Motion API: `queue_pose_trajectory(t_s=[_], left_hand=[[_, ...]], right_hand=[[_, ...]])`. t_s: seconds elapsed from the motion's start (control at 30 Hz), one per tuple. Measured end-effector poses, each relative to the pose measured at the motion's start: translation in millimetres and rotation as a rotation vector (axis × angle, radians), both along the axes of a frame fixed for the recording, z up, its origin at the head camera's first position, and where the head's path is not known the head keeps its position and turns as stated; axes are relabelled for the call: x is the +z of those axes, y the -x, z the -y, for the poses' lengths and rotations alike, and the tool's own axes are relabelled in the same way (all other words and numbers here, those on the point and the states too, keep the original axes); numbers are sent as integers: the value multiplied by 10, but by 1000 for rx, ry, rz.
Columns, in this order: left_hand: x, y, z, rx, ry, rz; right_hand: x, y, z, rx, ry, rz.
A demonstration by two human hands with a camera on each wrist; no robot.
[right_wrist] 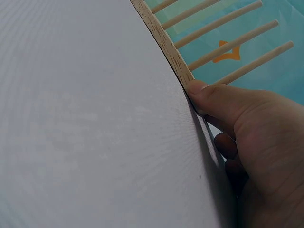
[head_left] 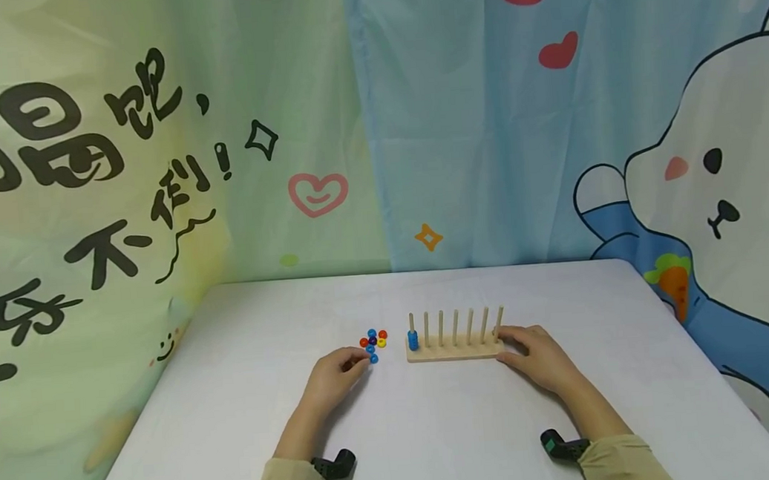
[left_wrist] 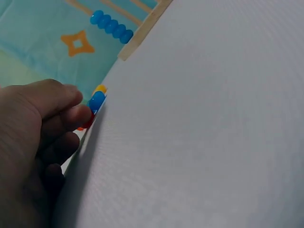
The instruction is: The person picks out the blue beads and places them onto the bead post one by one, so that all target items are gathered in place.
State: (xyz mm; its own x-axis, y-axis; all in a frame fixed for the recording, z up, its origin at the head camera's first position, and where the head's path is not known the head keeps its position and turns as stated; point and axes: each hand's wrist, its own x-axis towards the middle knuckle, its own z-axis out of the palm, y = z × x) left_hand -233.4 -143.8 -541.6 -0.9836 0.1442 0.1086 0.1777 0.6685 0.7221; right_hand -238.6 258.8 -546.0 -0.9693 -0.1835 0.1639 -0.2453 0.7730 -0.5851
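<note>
A light wooden peg board (head_left: 455, 351) with several upright pegs stands on the table. A stack of several blue beads (head_left: 413, 340) sits on its leftmost peg; the other pegs are bare. My right hand (head_left: 536, 356) grips the board's right end, with the thumb on the front edge in the right wrist view. To the left of the board lies a small cluster of loose beads (head_left: 373, 340) in blue, red, orange, yellow and dark blue. Beside this cluster is my left hand (head_left: 337, 377), its loosely bent fingertips next to a blue bead (left_wrist: 97, 100). No bead shows between those fingertips.
The white table (head_left: 458, 428) runs back to a printed curtain (head_left: 443, 117) with hearts and a cartoon animal. Dark wrist devices (head_left: 336, 465) are worn at both sleeve cuffs.
</note>
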Motion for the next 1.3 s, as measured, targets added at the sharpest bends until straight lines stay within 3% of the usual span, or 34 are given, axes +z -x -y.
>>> queue_pose_trajectory(t_s=[0.33, 0.57, 0.8, 1.3], left_hand=[[-24, 0, -49, 13, 86, -89], [-22, -2, -62, -33, 173, -157], [-46, -2, -75, -54, 214, -177], [-86, 23, -157, 30, 248, -166]], right_hand=[[-8, 5, -14, 4, 1, -1], [-15, 11, -11, 9, 0, -1], [3, 1, -10, 6, 7, -2], [7, -3, -4, 7, 9, -12]])
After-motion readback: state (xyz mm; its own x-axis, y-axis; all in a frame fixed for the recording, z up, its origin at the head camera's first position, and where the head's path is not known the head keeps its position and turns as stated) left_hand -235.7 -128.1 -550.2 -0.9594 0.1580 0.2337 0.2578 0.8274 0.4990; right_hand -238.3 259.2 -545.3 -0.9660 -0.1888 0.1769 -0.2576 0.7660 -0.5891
